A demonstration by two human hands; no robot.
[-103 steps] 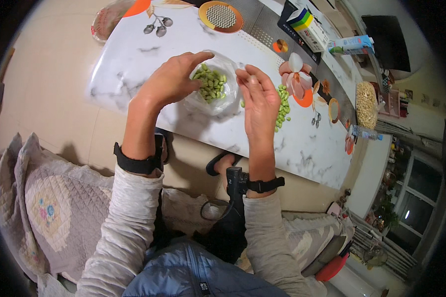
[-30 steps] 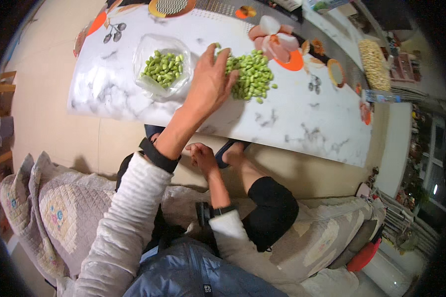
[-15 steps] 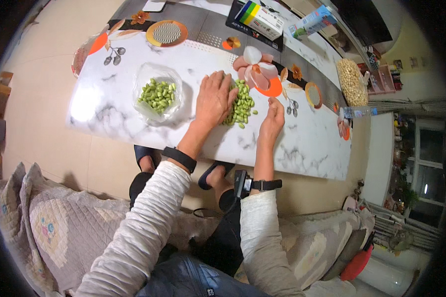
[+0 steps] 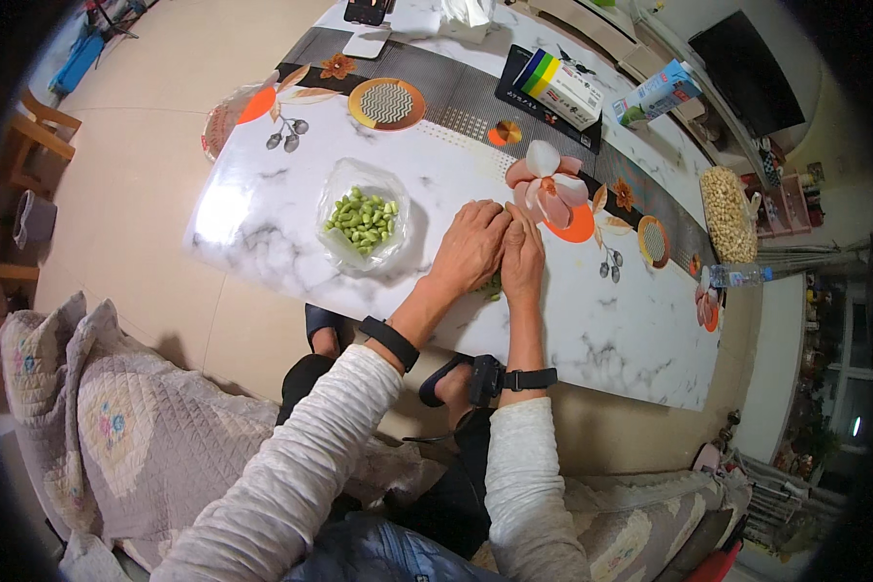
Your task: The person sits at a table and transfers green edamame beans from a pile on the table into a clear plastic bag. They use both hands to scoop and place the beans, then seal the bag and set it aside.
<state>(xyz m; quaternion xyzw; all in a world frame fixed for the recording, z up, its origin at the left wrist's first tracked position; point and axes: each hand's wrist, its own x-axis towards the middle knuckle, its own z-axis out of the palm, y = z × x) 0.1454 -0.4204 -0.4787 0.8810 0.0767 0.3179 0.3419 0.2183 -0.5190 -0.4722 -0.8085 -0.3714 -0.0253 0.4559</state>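
Before you, a translucent white bag stands open, mouth up, toward the tabletop's left end, holding plump green beans. Right of it, toward the near edge, you see a few loose beans, partly hidden.

The counter has a smooth, glossy, marble-patterned surface, with a bright glare at its left end. The plastic bag on it is thin, translucent and crinkled; the green beans inside look smooth with a faint sheen. The floor tiles are smooth and softly shiny. Near left, the quilted sofa cover is matt cloth; the sleeves are wrinkled, matt fabric.
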